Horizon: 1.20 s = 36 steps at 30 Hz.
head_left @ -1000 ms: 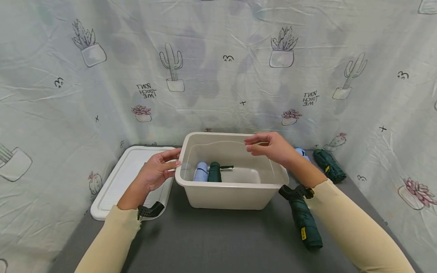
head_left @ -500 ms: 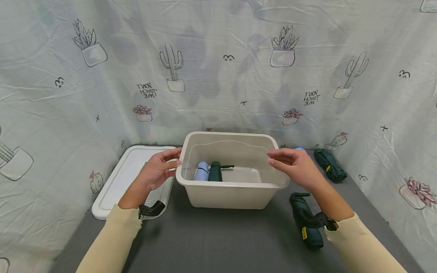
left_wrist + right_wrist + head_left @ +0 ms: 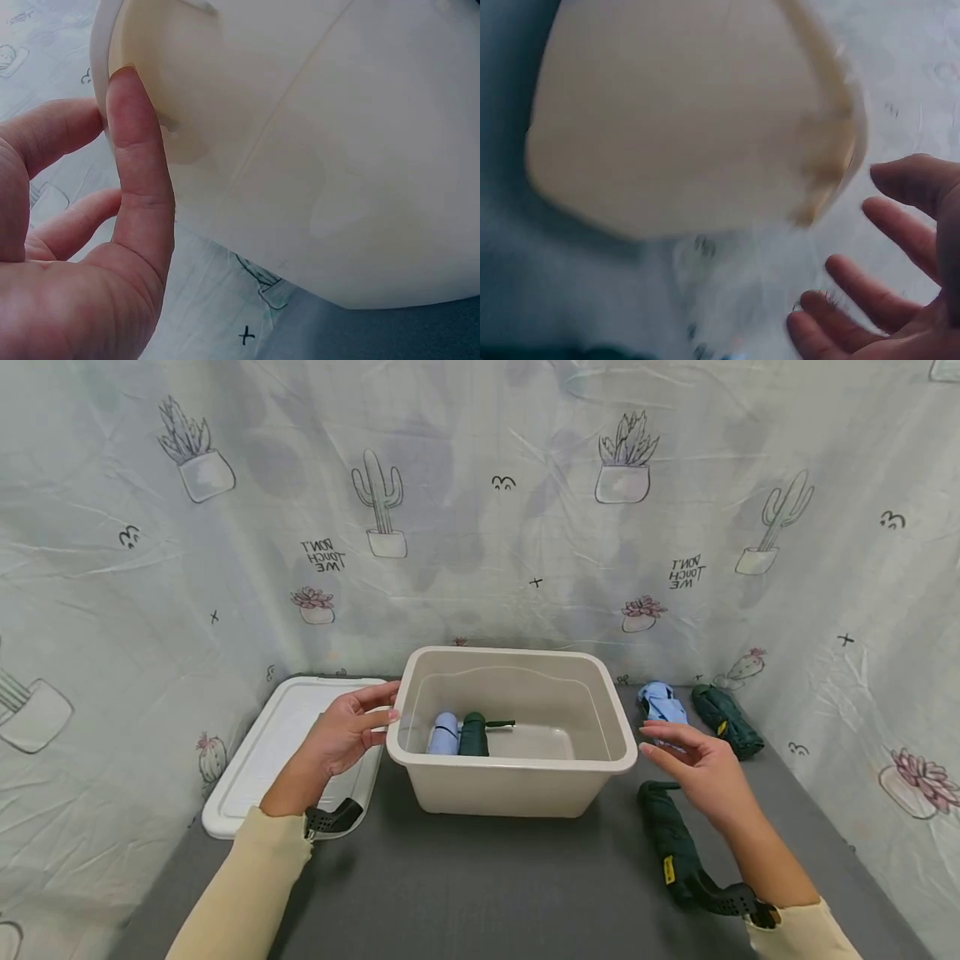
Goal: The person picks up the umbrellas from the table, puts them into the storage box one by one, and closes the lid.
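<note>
A beige plastic bin [image 3: 495, 789] stands in the middle of the table. My left hand [image 3: 345, 735] holds its left rim, thumb in front and fingertips partly hidden at the edge, as the left wrist view also shows. Inside, on the left, lie a light blue folded umbrella [image 3: 443, 735] and a dark green folded umbrella [image 3: 473, 737]. Just right of the bin hovers my right hand [image 3: 701, 768], fingers loosely spread around nothing. Its fingertips overlap another blue folded umbrella [image 3: 662, 700] in the head view. Nearer, beneath the right wrist, lies a green folded umbrella [image 3: 667, 835].
A white lid [image 3: 288, 752] lies flat left of the bin, partly behind my left hand. Another green folded umbrella [image 3: 726, 720] lies at the back right. A patterned curtain [image 3: 487, 543] encloses the grey table [image 3: 480, 885] at the back and sides.
My right hand has moved from over the bin out past its right rim, toward the umbrellas on the right. The left hand stays at the left rim.
</note>
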Motion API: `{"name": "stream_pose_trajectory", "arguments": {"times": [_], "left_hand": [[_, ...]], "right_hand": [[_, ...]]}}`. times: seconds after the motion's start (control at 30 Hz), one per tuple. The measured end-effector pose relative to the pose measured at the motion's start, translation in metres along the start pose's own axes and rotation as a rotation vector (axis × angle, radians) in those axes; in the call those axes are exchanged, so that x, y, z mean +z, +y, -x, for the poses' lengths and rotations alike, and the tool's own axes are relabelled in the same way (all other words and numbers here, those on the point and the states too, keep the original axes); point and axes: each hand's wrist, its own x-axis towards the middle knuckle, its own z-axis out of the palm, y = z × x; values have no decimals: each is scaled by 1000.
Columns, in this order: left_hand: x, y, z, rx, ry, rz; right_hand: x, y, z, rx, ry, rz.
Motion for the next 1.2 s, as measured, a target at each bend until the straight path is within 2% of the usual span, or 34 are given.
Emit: {"name": "stream_pose_trajectory", "arguments": {"times": [0.13,0.3,0.6,0.7,0.87,1.2], "left_hand": [[-1,3,0,7,5,-1],[-1,6,0,2,9,6],[0,7,1,7,11,16],[-1,6,2,3,16,11],[0,2,4,17,25,30],[7,-8,4,64,55,98]], "right_hand": [[-3,23,7,103,-56,74],[-5,48,15,219,-208,103],[-10,70,23,348,-374,153],[-11,73,25,345,-424,156],[-9,76,26,336,-443,146],[-1,81,30,347,-427,127]]}}
